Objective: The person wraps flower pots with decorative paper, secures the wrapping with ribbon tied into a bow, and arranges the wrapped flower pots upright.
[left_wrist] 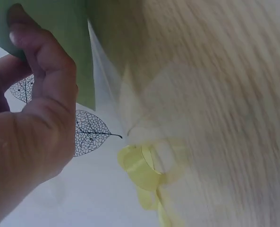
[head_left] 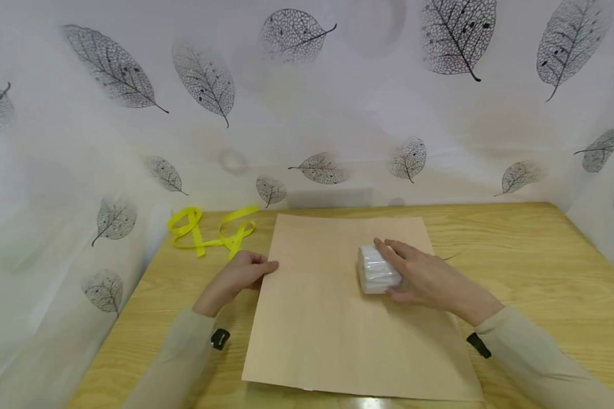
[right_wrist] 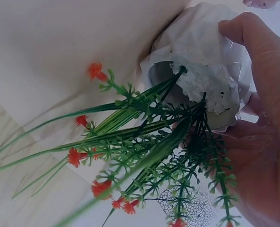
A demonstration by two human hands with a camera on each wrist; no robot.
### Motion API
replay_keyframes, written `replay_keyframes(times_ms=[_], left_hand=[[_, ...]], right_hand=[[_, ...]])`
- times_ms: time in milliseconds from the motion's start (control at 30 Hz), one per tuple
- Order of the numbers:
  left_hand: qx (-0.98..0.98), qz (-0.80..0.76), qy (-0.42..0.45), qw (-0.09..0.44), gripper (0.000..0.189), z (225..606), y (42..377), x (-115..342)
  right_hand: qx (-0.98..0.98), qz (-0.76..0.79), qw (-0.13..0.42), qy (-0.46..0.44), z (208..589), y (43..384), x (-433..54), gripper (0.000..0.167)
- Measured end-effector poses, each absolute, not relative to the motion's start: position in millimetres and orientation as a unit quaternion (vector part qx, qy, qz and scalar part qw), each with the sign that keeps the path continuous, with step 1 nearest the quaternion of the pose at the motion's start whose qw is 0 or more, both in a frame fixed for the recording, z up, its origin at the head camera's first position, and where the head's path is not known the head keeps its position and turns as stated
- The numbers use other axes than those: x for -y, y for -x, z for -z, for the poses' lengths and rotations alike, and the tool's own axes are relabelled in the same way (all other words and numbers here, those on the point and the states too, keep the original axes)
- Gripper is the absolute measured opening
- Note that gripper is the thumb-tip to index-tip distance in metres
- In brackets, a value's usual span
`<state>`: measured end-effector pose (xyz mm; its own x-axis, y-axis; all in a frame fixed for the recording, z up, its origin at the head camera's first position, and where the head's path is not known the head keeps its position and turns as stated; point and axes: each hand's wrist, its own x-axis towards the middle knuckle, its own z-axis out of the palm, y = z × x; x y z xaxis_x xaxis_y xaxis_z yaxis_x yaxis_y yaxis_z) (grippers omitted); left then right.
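Here, the left hand pinches the left edge of a tan rectangular sheet between thumb and fingers. The sheet lies spread on a pale wood-grain table, over most of its middle. Meanwhile the right hand, thumb on one side and fingers on the other, grips a white faceted pot over the right part of the sheet. The pot is tipped on its side, its mouth turned toward the wrist; I cannot tell whether it touches the sheet. From its white crumbly filling springs an artificial plant with long green leaves and small red flowers, seen in the right wrist view. Beyond the left hand, a loosely curled yellow ribbon lies near the table's far edge, before a white backdrop printed with dark skeleton leaves.
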<state>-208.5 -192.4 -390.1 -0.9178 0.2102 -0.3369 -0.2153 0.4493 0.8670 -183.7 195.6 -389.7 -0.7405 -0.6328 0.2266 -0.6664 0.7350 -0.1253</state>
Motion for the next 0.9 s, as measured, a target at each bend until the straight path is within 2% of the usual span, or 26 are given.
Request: replay_keyframes(times_ms=[233,433,633,800,900], left_hand=[[-0.78,-0.595,-0.042,0.191,0.028,380.8,212.8,175.8],[-0.716,-0.672,-0.087,0.169,0.025,365.6,223.1,127.1],[-0.674,-0.706,-0.121,0.18,0.035,360.1,225.8,78.6],[-0.637,-0.741,-0.094,0.193,0.033,357.8,221.0,59.0],[-0.623,-0.762,-0.034,0.173,0.04,359.9,218.2,64.6]], right_hand=[[0.928,-0.111,0.078,-0.348,388.7,183.4,-196.8,0.093],[0.929,-0.116,0.078,-0.344,388.3,183.6,-199.3,0.088],[0.93,-0.154,0.063,-0.328,390.2,183.8,-199.5,0.087],[0.931,-0.205,0.048,-0.297,393.1,185.4,-200.1,0.075],[0.932,-0.22,0.043,-0.286,394.0,187.0,-200.2,0.071]])
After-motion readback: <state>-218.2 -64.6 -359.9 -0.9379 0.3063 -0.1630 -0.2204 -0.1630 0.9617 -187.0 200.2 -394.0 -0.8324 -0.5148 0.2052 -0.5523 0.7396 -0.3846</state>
